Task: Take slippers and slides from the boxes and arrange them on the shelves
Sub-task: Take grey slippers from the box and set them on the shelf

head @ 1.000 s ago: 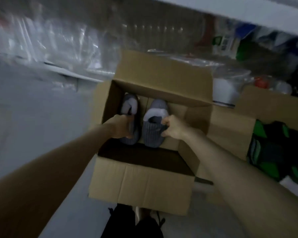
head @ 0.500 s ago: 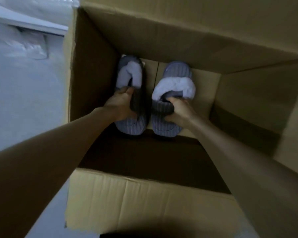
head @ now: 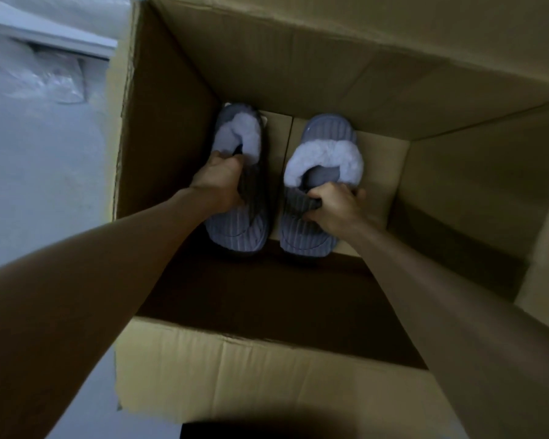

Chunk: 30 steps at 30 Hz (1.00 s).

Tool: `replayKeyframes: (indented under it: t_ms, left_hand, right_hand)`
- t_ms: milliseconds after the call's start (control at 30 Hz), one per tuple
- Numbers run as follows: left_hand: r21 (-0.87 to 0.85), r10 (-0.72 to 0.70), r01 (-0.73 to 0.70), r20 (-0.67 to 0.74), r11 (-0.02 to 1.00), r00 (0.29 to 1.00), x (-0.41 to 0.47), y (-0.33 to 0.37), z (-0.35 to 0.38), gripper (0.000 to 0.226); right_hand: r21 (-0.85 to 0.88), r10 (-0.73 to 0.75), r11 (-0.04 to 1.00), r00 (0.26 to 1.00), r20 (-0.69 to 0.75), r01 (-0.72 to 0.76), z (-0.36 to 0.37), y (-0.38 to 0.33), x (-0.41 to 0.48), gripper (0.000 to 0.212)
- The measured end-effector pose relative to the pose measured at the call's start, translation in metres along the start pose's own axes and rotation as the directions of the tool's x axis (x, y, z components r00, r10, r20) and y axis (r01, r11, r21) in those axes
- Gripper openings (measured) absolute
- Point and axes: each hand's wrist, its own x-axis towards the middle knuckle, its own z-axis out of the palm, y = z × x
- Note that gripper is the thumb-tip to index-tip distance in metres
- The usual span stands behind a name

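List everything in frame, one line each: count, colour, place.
cardboard box: 1, brown, centre, flaps open
left slipper: 1, grey-blue ribbed with pale fluffy trim, inside box, left side
right slipper: 1, same colours, inside box, beside the other, not touching it
floor: 1, pale grey, left of box
plastic wrap: 1, clear, crumpled, upper left
ledge: 1, white, top left
dark shape: 1, black, bottom edge, too blurred to identify
left hand: 1, grip on left slipper at its opening
right hand: 1, grip on right slipper at its opening

Slippers [head: 240, 231]: grey-blue w/ ribbed stripes, pale lilac-white fluff trim. Box [head: 298, 58]: plain tan cardboard.
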Motion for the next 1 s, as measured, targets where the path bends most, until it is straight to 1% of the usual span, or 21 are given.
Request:
replayKeyframes:
  t_ms: [133, 267, 367, 400, 467, 567, 733, 900, 1000]
  left_hand:
    - [0.008, 0.003, -0.003, -0.043, 1.000, 0.999, -0.010, -0.001, -0.002, 0.060]
    - [0.042, 0.009, -0.007, -0.041, 0.999, 0.999, -0.017, -0.001, 0.000, 0.059]
    - [0.053, 0.008, -0.007, -0.034, 0.999, 0.999, -0.016, -0.001, 0.006, 0.060]
    - [0.059, 0.010, -0.009, -0.033, 0.998, 0.999, -0.015, 0.000, 0.008, 0.060]
    - [0.068, 0.017, -0.015, -0.036, 0.998, 0.999, -0.011, 0.000, 0.011, 0.057]
    - [0.068, 0.016, -0.014, -0.030, 0.998, 0.999, -0.004, -0.002, 0.016, 0.052]
    - [0.085, 0.019, -0.017, -0.028, 0.996, 0.999, -0.002, -0.006, 0.024, 0.050]
    - [0.118, -0.003, 0.007, -0.035, 0.993, 0.999, -0.003, -0.002, 0.027, 0.047]
    - [0.128, -0.012, 0.016, -0.031, 0.992, 0.999, -0.002, -0.002, 0.029, 0.051]
  right_hand:
    - [0.176, 0.013, 0.984, 0.999, 0.051, -0.022, -0.002, -0.001, -0.004, 0.018]
    - [0.258, 0.021, 0.965, 0.993, 0.115, -0.050, -0.008, 0.002, -0.008, 0.012]
    - [0.341, 0.052, 0.935, 0.990, 0.132, -0.094, -0.006, 0.007, -0.007, 0.016]
    - [0.354, 0.060, 0.929, 0.989, 0.134, -0.105, -0.005, 0.009, -0.006, 0.015]
    - [0.390, 0.087, 0.911, 0.987, 0.138, -0.135, -0.006, 0.011, -0.006, 0.005]
    - [0.477, 0.108, 0.862, 0.982, 0.158, -0.172, -0.013, 0.014, -0.008, 0.015]
    - [0.543, 0.146, 0.799, 0.960, 0.239, -0.256, -0.020, 0.014, -0.010, 0.023]
    - [0.599, 0.198, 0.734, 0.944, 0.262, -0.320, -0.024, 0.018, -0.010, 0.023]
    - [0.621, 0.207, 0.702, 0.933, 0.293, -0.350, -0.025, 0.021, -0.010, 0.027]
